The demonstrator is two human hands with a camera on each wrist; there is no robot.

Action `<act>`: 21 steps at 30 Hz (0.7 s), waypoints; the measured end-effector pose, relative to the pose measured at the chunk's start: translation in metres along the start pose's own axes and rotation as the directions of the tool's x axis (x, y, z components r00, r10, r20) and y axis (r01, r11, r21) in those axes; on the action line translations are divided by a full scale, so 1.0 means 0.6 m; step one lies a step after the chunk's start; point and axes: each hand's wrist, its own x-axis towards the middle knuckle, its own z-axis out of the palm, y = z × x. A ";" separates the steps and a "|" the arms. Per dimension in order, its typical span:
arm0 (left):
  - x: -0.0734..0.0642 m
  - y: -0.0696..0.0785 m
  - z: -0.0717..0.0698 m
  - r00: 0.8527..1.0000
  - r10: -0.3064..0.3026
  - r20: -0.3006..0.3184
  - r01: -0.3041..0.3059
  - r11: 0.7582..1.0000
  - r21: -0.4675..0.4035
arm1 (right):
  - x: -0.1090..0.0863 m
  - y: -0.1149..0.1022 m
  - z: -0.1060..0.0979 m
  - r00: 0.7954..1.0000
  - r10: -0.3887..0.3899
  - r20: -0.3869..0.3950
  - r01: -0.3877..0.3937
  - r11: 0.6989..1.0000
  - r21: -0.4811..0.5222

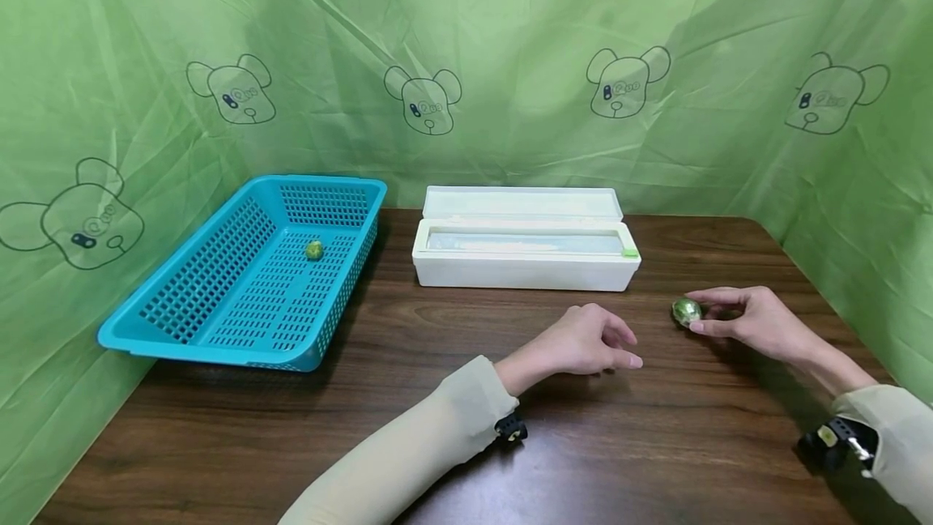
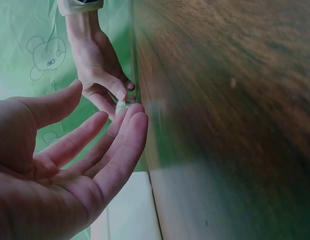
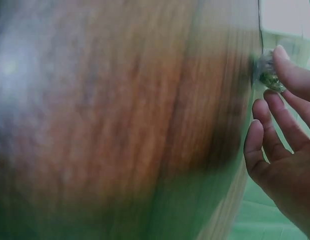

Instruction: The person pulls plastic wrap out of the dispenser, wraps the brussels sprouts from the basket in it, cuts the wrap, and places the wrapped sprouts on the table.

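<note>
Green ball (image 1: 686, 313): right of the white box (image 1: 521, 272)
Right hand (image 1: 765, 322): our fingers pinch it
Left hand (image 1: 579, 339): fingers loosely parted, empty
Handling: we judge it light, slippery; grip opposite sides

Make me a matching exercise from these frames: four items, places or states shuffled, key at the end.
1. Blue perforated basket
2. White cling-film dispenser
3. Left hand
4. Right hand

A. Pinches a shiny, wrapped green ball
B. At the table's left side, with a small yellow-green ball inside
C. Holds nothing, fingers loosely bent
D. Near the green backdrop, lid raised

Pairs: 1-B, 2-D, 3-C, 4-A
</note>
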 end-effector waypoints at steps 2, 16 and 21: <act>0.000 -0.001 0.000 1.000 0.003 0.002 -0.003 1.000 -0.005 | 0.000 0.001 -0.002 1.000 -0.008 0.010 0.008 1.000 0.013; 0.000 -0.002 0.002 1.000 0.007 0.017 -0.006 0.999 -0.048 | 0.004 0.008 -0.009 0.998 -0.005 0.055 0.003 0.999 0.044; 0.001 -0.003 0.003 1.000 0.009 0.018 -0.008 0.999 -0.053 | 0.002 0.005 -0.005 0.999 -0.010 0.037 0.009 0.999 0.045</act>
